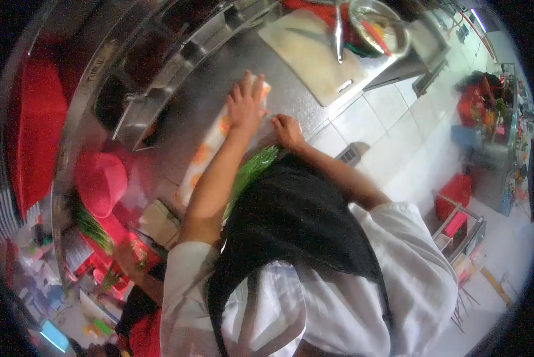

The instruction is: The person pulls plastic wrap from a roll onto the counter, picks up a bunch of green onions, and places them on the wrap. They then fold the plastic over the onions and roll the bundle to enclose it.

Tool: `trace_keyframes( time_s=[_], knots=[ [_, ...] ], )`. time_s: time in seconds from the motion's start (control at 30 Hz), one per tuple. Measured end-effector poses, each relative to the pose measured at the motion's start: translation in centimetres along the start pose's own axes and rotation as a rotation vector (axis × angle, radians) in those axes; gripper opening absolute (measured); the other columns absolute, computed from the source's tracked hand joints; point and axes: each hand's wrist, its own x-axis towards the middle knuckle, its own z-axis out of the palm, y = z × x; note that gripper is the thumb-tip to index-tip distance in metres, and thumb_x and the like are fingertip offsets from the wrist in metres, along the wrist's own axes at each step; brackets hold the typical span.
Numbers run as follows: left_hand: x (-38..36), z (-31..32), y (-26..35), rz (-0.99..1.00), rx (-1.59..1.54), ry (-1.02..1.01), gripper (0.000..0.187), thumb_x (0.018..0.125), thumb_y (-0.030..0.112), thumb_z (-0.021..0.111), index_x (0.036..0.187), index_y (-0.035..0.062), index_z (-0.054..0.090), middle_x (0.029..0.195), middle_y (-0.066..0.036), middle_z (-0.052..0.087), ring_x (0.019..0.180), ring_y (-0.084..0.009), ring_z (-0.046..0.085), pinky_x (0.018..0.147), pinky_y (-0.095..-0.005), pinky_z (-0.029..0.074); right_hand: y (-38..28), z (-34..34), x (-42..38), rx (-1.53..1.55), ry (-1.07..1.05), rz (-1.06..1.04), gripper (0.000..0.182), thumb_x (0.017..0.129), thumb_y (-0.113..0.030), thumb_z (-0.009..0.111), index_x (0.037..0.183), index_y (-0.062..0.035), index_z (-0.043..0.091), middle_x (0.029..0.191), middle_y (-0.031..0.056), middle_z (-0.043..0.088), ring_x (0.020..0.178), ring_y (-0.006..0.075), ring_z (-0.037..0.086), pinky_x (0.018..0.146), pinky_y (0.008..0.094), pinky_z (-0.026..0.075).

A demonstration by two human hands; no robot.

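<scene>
My left hand (246, 106) lies flat with fingers spread on the far end of a long white strip with orange blotches (197, 156), a cloth or paper. The strip runs along the steel counter (195, 89), partly under my left forearm. Close to its right, my right hand (288, 132) has its fingers curled together near the counter's edge; what they hold, if anything, is too small to make out. A bunch of thin green stalks (252, 171) lies between my left arm and my black apron (297, 220), partly hidden by the apron.
A white cutting board (305, 56) with a knife (308, 34) lies farther along the counter. Past it stands a metal bowl (403, 44) of vegetables. At the left are a pink-red container (101, 183), more green stalks (93, 229) and another person's arm (137, 275).
</scene>
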Motion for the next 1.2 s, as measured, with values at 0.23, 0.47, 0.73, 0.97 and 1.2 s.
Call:
trace_keyframes(
  time_s=[0.23,0.47,0.73,0.97,1.2],
  knots=[
    [-7.2,3.5,-0.2,0.454,-0.19,0.101,0.063,0.096,0.02,0.055,0.154,0.0022,0.039,0.156,-0.018,0.045,0.143,-0.0312,0.044,0.119,-0.0457,0.035,1.1,0.5,0.6,-0.008,0.03,-0.065,0.035,0.1,-0.03,0.055,0.109,-0.0012,0.071,0.098,0.0285,0.07,0.094,0.0453,0.069,0.084,0.0485,0.054],
    [-7.8,6.4,1.1,0.338,-0.543,0.105,0.061,0.089,0.001,0.046,0.15,-0.0067,0.041,0.155,-0.024,0.043,0.148,-0.0356,0.037,0.124,-0.0425,0.029,1.2,0.2,0.2,-0.008,0.02,-0.084,0.033,0.099,-0.026,0.055,0.111,0.0012,0.07,0.103,0.0294,0.07,0.1,0.0466,0.068,0.085,0.0492,0.054],
    [-8.0,5.2,1.7,0.225,-0.714,0.042,0.069,0.085,0.004,0.048,0.151,-0.0096,0.034,0.158,-0.027,0.036,0.15,-0.0382,0.032,0.126,-0.0434,0.025,0.7,-0.3,-2.1,-0.103,0.046,-0.105,0.028,0.099,-0.025,0.056,0.098,0.0016,0.066,0.092,0.0316,0.066,0.091,0.051,0.065,0.077,0.0528,0.052],
    [-8.0,6.0,1.6,0.219,-0.696,0.095,0.068,0.088,0.01,0.044,0.153,-0.0072,0.034,0.161,-0.026,0.033,0.151,-0.0376,0.032,0.126,-0.044,0.023,1.3,-0.3,-4.1,-0.039,0.07,-0.225,0.024,0.098,-0.023,0.059,0.091,-0.0004,0.063,0.083,0.0293,0.065,0.08,0.0518,0.064,0.069,0.0575,0.05],
    [-8.3,6.9,-0.2,0.258,-0.954,0.073,0.063,0.094,0.011,0.046,0.155,-0.0009,0.035,0.161,-0.023,0.036,0.15,-0.0366,0.033,0.125,-0.0446,0.026,-0.7,-1.9,-4.4,0.04,0.025,-0.12,0.033,0.099,-0.032,0.065,0.102,0.0005,0.065,0.088,0.0241,0.069,0.08,0.0413,0.07,0.07,0.0466,0.054]
  ],
)
